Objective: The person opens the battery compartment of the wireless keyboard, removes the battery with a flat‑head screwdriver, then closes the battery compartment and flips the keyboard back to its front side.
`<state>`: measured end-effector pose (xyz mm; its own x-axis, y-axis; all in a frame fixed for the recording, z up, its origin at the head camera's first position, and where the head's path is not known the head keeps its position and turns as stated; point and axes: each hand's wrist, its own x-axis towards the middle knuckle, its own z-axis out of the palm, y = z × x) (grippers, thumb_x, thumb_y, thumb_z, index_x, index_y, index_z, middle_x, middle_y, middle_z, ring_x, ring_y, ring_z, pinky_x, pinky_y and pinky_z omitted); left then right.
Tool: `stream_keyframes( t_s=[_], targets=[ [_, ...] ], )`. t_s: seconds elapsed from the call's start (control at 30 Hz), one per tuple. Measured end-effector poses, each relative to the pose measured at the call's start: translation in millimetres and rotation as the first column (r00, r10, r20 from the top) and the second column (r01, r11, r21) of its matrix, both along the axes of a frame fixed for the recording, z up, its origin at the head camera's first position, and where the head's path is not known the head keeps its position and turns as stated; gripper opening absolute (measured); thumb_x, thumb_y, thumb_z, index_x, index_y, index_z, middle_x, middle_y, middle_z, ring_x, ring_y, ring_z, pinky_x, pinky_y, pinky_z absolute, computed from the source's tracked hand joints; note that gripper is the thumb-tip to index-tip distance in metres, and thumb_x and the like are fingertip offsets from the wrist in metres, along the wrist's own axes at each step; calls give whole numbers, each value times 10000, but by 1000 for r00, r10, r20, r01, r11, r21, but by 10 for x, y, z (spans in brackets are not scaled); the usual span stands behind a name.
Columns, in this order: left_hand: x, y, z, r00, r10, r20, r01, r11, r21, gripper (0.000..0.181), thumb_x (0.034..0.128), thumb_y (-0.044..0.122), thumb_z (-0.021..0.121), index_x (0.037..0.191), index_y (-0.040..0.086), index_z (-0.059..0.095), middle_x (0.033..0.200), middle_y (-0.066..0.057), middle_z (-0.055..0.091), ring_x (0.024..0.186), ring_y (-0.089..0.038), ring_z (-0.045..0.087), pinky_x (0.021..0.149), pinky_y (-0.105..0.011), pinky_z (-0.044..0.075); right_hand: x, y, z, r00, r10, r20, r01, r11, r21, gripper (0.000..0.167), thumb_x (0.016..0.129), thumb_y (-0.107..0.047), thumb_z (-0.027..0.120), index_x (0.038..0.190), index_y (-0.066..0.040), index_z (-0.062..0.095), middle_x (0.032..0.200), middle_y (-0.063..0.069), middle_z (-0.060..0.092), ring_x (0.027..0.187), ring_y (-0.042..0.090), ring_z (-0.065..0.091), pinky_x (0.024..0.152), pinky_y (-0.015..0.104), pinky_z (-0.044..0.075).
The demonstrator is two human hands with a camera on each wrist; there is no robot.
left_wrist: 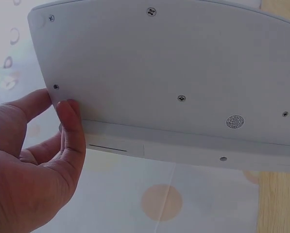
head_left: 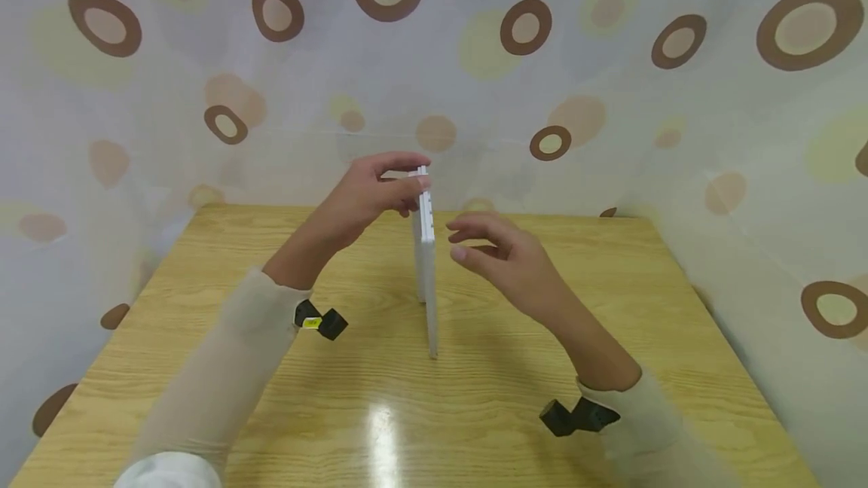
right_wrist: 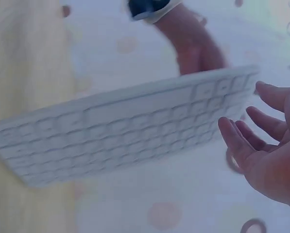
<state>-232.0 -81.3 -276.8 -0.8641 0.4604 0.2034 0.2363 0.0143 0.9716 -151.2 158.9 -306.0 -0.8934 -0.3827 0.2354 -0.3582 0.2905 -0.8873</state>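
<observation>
A white keyboard [head_left: 430, 269] is held on edge above the wooden table, seen nearly edge-on in the head view. My left hand [head_left: 369, 198] grips its far end between thumb and fingers. The left wrist view shows the keyboard's back [left_wrist: 135, 63] with screws and a round sticker, and my left hand [left_wrist: 42, 160] pinching one end. In the right wrist view the keys [right_wrist: 130, 126] are visible, slightly blurred. My right hand [head_left: 508, 262] is just right of the keyboard, fingers loosely bent, with a gap between; it holds nothing. The same right hand [right_wrist: 271, 141] appears beside the keyboard's end.
The wooden table [head_left: 576, 398] extends under both arms. A pale cloth [head_left: 434, 59] with brown and yellow circles stands behind the table and along both sides. Black wrist devices are worn on both sleeves.
</observation>
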Motion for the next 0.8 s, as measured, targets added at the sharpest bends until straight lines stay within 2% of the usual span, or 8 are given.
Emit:
stream_keyframes(
  t_s=[0.1,0.23,0.33,0.57,0.63,0.8],
  targets=[
    [-17,64,12,1000,-4,-2,4,1000,-2,422,937,195,683,1333,62,617,1086,-109,673,803,-234,651,775,-341,537,9,-36,219,1000,30,-10,-30,999,-39,362,979,-235,680,1330,-170,618,1352,16,588,1236,162,590,1012,353,514],
    [-15,132,19,1000,-8,-5,8,1000,-15,427,943,197,678,1343,67,607,1134,-125,655,808,-253,650,775,-339,539,4,-73,361,999,34,-18,-35,999,-31,352,965,-253,699,1305,-177,647,1370,-45,563,1223,178,601,1000,337,521],
    [-3,172,18,1000,-13,-9,13,999,-29,438,950,211,669,1356,66,593,1150,-119,641,828,-283,643,772,-331,538,4,-94,389,999,18,-31,-19,1000,-15,343,948,-240,722,1278,-163,672,1378,-53,537,1197,178,607,982,316,530],
    [17,193,36,1000,-15,-3,15,998,-56,448,961,235,662,1376,87,581,1162,-178,629,835,-259,626,771,-322,521,8,-108,391,998,-4,-61,5,1000,14,368,937,-216,736,1282,-102,678,1369,-40,525,1182,172,600,969,300,534],
    [19,193,28,1000,-17,-13,16,997,-74,455,971,250,657,1396,112,570,1205,-131,626,859,-296,620,770,-322,512,11,-84,394,999,-4,-54,5,1000,19,379,940,-225,732,1290,-93,670,1375,-40,522,1185,170,600,977,295,530],
    [27,193,-91,997,-24,-71,16,994,-111,497,1000,280,629,1468,162,506,1363,-59,557,920,-293,599,773,-336,504,31,42,396,1000,-23,0,23,1000,21,399,949,-272,720,1314,-127,652,1406,-60,504,1220,159,584,1019,321,510]
  ],
)
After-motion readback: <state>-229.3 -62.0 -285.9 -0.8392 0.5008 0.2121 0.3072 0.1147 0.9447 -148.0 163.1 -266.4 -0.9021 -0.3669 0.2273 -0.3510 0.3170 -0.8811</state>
